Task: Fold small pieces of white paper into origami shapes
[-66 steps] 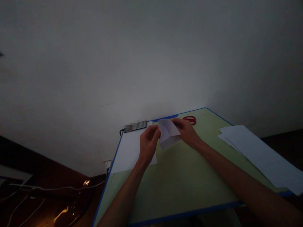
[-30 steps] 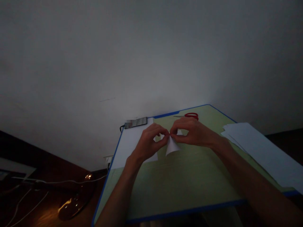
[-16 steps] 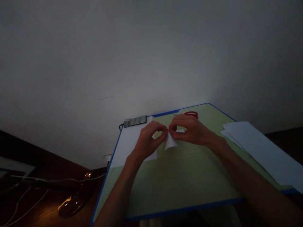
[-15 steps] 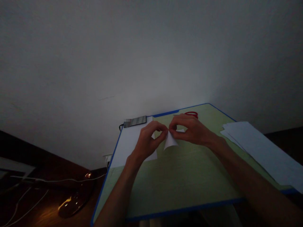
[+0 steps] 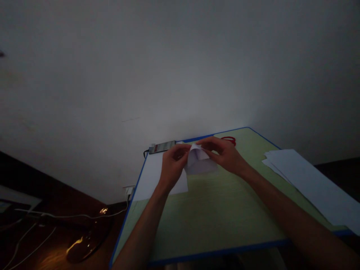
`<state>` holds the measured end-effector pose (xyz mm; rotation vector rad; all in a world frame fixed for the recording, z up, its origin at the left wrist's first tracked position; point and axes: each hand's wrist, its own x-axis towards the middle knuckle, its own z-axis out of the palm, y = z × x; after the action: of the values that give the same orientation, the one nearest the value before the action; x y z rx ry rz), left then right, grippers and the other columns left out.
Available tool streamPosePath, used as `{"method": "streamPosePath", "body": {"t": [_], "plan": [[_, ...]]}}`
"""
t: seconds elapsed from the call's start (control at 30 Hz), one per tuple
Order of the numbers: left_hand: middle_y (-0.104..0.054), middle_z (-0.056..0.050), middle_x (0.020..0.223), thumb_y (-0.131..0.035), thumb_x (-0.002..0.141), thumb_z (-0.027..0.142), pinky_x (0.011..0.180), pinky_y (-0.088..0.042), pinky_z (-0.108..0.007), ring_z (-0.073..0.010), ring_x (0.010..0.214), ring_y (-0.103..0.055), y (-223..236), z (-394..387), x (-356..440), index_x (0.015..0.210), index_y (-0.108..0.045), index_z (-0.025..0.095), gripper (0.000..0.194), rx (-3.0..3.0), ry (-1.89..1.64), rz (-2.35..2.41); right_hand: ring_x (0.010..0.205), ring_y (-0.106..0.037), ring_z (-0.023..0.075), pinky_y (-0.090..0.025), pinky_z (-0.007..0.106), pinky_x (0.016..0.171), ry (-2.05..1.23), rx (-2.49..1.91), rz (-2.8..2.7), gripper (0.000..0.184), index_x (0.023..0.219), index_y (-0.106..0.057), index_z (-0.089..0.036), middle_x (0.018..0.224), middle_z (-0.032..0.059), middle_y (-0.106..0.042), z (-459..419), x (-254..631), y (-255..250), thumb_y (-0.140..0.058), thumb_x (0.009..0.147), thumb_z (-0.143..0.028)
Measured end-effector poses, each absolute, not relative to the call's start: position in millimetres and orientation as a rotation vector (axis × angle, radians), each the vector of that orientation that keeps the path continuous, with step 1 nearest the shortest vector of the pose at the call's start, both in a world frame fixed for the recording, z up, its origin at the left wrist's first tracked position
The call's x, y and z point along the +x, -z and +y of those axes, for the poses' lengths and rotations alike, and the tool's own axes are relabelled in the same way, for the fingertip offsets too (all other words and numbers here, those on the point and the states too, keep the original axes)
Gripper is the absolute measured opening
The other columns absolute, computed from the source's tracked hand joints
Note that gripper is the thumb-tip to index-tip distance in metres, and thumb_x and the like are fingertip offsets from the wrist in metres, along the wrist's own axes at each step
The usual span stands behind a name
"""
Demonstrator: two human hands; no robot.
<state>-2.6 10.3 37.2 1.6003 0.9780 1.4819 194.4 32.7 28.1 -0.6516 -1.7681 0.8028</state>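
A small sheet of white paper (image 5: 201, 167) hangs above the table between my two hands, its upper part bent over into a curve. My left hand (image 5: 174, 162) pinches its left side with thumb and fingers. On the right side, my right hand (image 5: 222, 152) grips it the same way, thumb towards me. Beyond my right hand the red handles of the scissors (image 5: 230, 140) show; the rest of them is hidden. Under and beside my left hand lies a larger white sheet (image 5: 157, 176) on the table.
The green tabletop (image 5: 225, 213) has a blue edge and stands against a grey wall. A phone (image 5: 163, 147) with a cable lies at the back left. A stack of white paper (image 5: 309, 183) covers the right side. White cords (image 5: 70, 216) and a shiny round base (image 5: 84, 243) are at lower left.
The paper has turned from a narrow cone shape under pinched fingertips to a wider, curved sheet. My hands have moved a little apart.
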Motion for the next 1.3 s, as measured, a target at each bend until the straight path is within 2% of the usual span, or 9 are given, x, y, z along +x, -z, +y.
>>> {"method": "streamPosePath", "body": {"t": [0.1,0.4,0.57,0.73,0.87,0.97,1.07,1.17,1.3], "plan": [[-0.077,-0.006,0.088,-0.08,0.078,0.033,0.076,-0.055,-0.027,-0.0172,0.082,-0.071,-36.5,12.4,-3.4,0.092,-0.076,0.018,0.021,1.585,-1.496,0.998,0.092,-0.072,0.0218,-0.058,0.036,0.081,-0.839,-0.638,-1.751,0.026,0.114,-0.071,-0.023,0.09,0.0045,-0.073,34.8,194.5,-25.3,-0.069,0.09,-0.032],[-0.072,-0.001,0.081,-0.083,0.076,0.03,0.064,-0.051,-0.022,-0.0129,0.071,-0.066,-33.9,10.7,-1.9,0.095,-0.07,0.02,0.026,1.621,-1.517,1.023,0.091,-0.072,0.0217,-0.058,0.036,0.08,-0.879,-0.643,-1.733,0.029,0.111,-0.071,-0.023,0.091,0.004,-0.075,34.9,193.4,-25.2,-0.071,0.082,-0.021],[-0.071,-0.001,0.077,-0.082,0.074,0.028,0.064,-0.051,-0.023,-0.0126,0.069,-0.065,-34.4,11.8,-2.0,0.081,-0.067,0.018,0.019,1.627,-1.526,1.033,0.082,-0.07,0.0188,-0.057,0.032,0.073,-0.869,-0.636,-1.69,0.019,0.099,-0.07,-0.021,0.089,0.0042,-0.074,37.4,192.1,-22.8,-0.073,0.08,-0.024],[-0.072,-0.003,0.078,-0.082,0.073,0.028,0.063,-0.051,-0.024,-0.0136,0.069,-0.065,-35.7,12.1,-3.3,0.082,-0.072,0.018,0.016,1.611,-1.461,1.056,0.078,-0.069,0.0179,-0.056,0.032,0.074,-0.893,-0.631,-1.682,0.012,0.09,-0.071,-0.019,0.086,0.0044,-0.075,40.5,192.1,-20.9,-0.072,0.078,-0.023],[-0.075,-0.004,0.082,-0.08,0.075,0.028,0.069,-0.053,-0.027,-0.0156,0.073,-0.067,-35.7,11.8,-3.4,0.084,-0.077,0.019,0.013,1.61,-1.441,1.056,0.084,-0.07,0.0196,-0.055,0.033,0.078,-0.89,-0.657,-1.679,0.014,0.091,-0.074,-0.019,0.09,0.005,-0.077,38.4,195.3,-25.5,-0.065,0.082,-0.024],[-0.076,-0.005,0.087,-0.077,0.079,0.031,0.075,-0.053,-0.029,-0.018,0.08,-0.068,-37.3,11.2,-3.5,0.085,-0.078,0.02,0.013,1.616,-1.476,1.068,0.093,-0.069,0.0217,-0.053,0.035,0.086,-0.864,-0.689,-1.723,0.022,0.094,-0.077,-0.02,0.097,0.0048,-0.078,34.1,199.9,-31.0,-0.056,0.089,-0.025],[-0.075,-0.005,0.085,-0.071,0.085,0.039,0.074,-0.052,-0.029,-0.0191,0.081,-0.067,-41.2,9.3,-3.8,0.086,-0.078,0.018,0.022,1.675,-1.478,1.125,0.101,-0.068,0.0236,-0.051,0.037,0.091,-0.921,-0.639,-1.765,0.027,0.102,-0.077,-0.021,0.104,0.0051,-0.077,29.9,203.7,-34.6,-0.054,0.092,-0.031],[-0.074,-0.005,0.084,-0.066,0.089,0.049,0.071,-0.05,-0.029,-0.019,0.08,-0.065,-44.4,7.1,-3.5,0.088,-0.078,0.016,0.035,1.702,-1.446,1.169,0.096,-0.069,0.0232,-0.053,0.035,0.084,-0.968,-0.628,-1.783,0.028,0.107,-0.075,-0.02,0.102,0.006,-0.076,28.1,203.2,-34.4,-0.063,0.09,-0.039],[-0.074,-0.007,0.088,-0.077,0.078,0.053,0.064,-0.05,-0.027,-0.0182,0.076,-0.065,-41.4,7.1,-2.1,0.092,-0.075,0.017,0.039,1.619,-1.38,1.153,0.087,-0.069,0.0206,-0.054,0.033,0.078,-0.86,-0.729,-1.788,0.028,0.103,-0.075,-0.019,0.099,0.007,-0.076,30.9,196.2,-29.2,-0.072,0.085,-0.04]]}}
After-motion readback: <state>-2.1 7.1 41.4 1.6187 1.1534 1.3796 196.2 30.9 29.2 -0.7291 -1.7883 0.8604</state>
